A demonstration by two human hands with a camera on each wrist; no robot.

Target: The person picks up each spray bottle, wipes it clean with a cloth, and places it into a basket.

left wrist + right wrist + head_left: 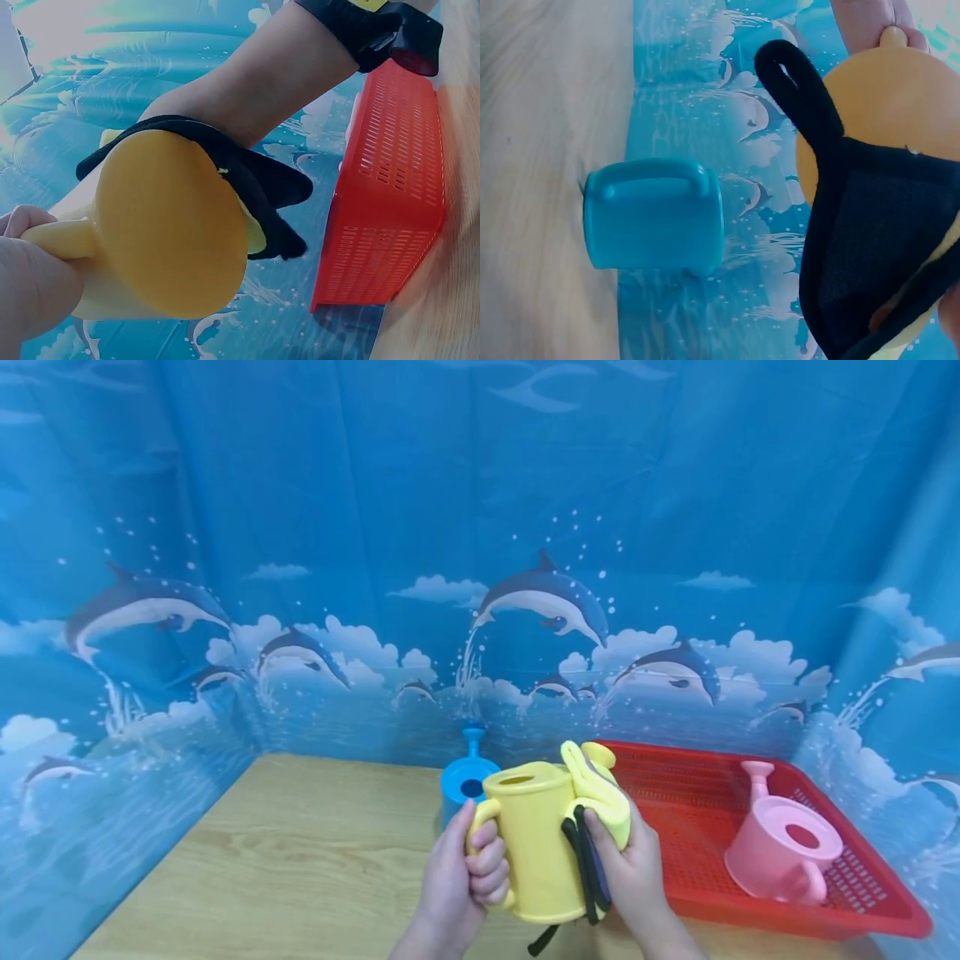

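In the head view a yellow watering can (536, 852) is held up above the table. My left hand (468, 877) grips its handle, fingers curled round it. A folded cloth (603, 797), bright yellow with black edging and a black loop, lies against the can's right side. My right hand (630, 860) holds this cloth to the can, thumb in front. In the left wrist view the can's round base (176, 225) faces the camera with the cloth's dark side (262, 180) behind it. The cloth's dark face (885, 240) covers part of the can in the right wrist view.
Behind the yellow can stands a blue watering can (467, 777) on the wooden table (315, 852). To the right, a red basket (675, 906) holds a pink watering can (780, 847). A blue dolphin-printed curtain (420, 510) hangs round the back and sides.
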